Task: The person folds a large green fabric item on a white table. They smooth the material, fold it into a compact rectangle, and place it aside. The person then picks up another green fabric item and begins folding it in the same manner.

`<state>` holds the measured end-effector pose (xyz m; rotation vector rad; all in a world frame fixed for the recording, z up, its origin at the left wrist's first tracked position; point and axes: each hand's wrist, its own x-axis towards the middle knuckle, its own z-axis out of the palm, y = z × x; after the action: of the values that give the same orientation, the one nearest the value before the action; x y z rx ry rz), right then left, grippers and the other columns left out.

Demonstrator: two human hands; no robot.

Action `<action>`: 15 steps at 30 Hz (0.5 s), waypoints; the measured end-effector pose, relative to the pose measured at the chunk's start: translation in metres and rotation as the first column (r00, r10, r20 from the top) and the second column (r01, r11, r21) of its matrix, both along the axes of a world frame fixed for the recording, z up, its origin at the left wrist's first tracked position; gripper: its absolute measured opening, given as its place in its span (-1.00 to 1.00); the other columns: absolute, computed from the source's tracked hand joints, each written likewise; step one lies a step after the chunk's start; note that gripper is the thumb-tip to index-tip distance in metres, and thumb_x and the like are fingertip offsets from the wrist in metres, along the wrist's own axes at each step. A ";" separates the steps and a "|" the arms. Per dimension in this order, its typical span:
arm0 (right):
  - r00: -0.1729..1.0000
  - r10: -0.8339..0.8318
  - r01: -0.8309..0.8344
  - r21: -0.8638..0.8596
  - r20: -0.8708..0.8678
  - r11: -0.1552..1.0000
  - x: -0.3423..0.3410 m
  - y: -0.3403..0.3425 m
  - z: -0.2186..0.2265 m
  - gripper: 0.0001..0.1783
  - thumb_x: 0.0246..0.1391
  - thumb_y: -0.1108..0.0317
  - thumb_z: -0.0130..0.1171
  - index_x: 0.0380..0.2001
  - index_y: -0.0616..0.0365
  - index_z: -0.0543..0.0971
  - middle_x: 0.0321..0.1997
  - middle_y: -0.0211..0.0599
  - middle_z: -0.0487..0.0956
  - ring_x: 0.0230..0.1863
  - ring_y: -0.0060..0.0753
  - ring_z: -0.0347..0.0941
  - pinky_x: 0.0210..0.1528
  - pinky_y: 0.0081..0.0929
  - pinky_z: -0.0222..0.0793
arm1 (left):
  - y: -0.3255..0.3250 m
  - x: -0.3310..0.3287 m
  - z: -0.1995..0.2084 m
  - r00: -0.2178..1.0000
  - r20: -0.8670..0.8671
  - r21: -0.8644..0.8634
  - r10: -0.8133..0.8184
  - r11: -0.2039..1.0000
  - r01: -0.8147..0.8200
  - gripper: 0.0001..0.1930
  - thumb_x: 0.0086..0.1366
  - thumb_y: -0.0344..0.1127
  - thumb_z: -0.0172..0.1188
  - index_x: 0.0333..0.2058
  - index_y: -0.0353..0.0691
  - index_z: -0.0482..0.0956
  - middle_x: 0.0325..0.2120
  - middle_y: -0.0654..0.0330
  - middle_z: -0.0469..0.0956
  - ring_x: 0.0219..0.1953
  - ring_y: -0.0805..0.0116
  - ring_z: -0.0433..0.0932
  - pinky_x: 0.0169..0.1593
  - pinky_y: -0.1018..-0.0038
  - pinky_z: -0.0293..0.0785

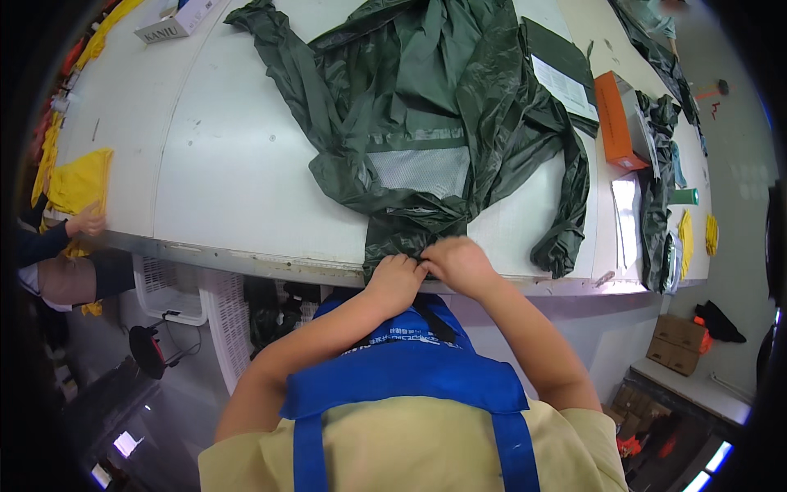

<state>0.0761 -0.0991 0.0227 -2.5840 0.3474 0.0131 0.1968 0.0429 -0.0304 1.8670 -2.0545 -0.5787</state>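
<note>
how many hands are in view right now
3: the person's left hand and right hand, both on the dark green garment at the near edge of the table, and a co-worker's hand on yellow fabric at far left. More may be hidden.

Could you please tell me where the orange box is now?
In the head view, the orange box is on the right side of the white table, between the dark green garment and some bundled dark fabric.
</note>
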 end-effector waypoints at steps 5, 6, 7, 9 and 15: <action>0.985 -0.110 0.139 -0.242 0.131 0.960 0.031 -0.098 -0.003 -0.52 -0.10 0.52 0.03 -0.01 0.09 0.46 -0.17 -0.17 0.56 -0.07 -0.10 0.45 -0.02 -0.17 0.29 | -0.019 0.005 0.013 0.993 -0.035 0.084 0.109 0.991 -0.105 -0.79 0.13 -0.40 0.00 -0.22 -0.23 0.42 -0.53 0.08 0.55 -0.38 0.06 0.55 -0.23 0.25 0.44; 0.998 -0.044 0.053 -0.241 0.043 0.969 0.034 -0.119 -0.004 -0.47 -0.12 0.53 0.02 0.03 0.05 0.43 -0.14 -0.18 0.57 -0.02 -0.12 0.45 0.03 -0.22 0.26 | -0.023 0.005 0.016 0.992 -0.027 0.154 0.123 0.981 -0.118 -0.78 0.13 -0.41 0.00 -0.22 -0.24 0.42 -0.52 0.06 0.56 -0.37 0.05 0.56 -0.22 0.24 0.45; 0.992 -0.015 0.005 -0.080 -0.126 0.997 0.036 -0.134 0.003 -0.46 -0.13 0.47 0.06 0.04 0.02 0.43 -0.13 -0.22 0.58 0.05 -0.16 0.41 0.09 -0.20 0.22 | -0.029 0.008 0.021 0.990 -0.013 0.217 0.143 0.966 -0.137 -0.78 0.13 -0.42 -0.01 -0.21 -0.24 0.42 -0.51 0.04 0.56 -0.35 0.04 0.57 -0.22 0.23 0.45; 0.992 0.057 -0.090 -0.325 -0.110 0.941 0.021 -0.149 -0.008 -0.49 -0.13 0.40 0.08 0.01 0.02 0.46 -0.16 -0.28 0.59 0.07 -0.21 0.40 0.11 -0.19 0.19 | -0.041 0.011 0.020 0.981 -0.050 0.321 0.188 0.933 -0.162 -0.76 0.12 -0.47 -0.03 -0.19 -0.27 0.41 -0.44 -0.03 0.59 -0.31 -0.02 0.58 -0.19 0.18 0.45; 0.816 -0.095 -0.212 -0.449 -0.569 0.868 -0.013 -0.160 0.002 -0.57 -0.15 0.28 0.15 -0.10 0.01 0.55 -0.27 -0.35 0.58 -0.16 -0.26 0.43 -0.03 -0.18 0.25 | -0.041 0.015 0.008 0.971 -0.027 0.304 0.239 0.927 -0.219 -0.76 0.11 -0.47 -0.04 -0.20 -0.28 0.42 -0.45 -0.06 0.60 -0.30 -0.04 0.59 -0.17 0.16 0.45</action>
<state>0.0628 -0.2595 0.0248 -3.0564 0.5432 0.8644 0.2115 0.0020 -0.0225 2.1863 -1.7503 -0.9145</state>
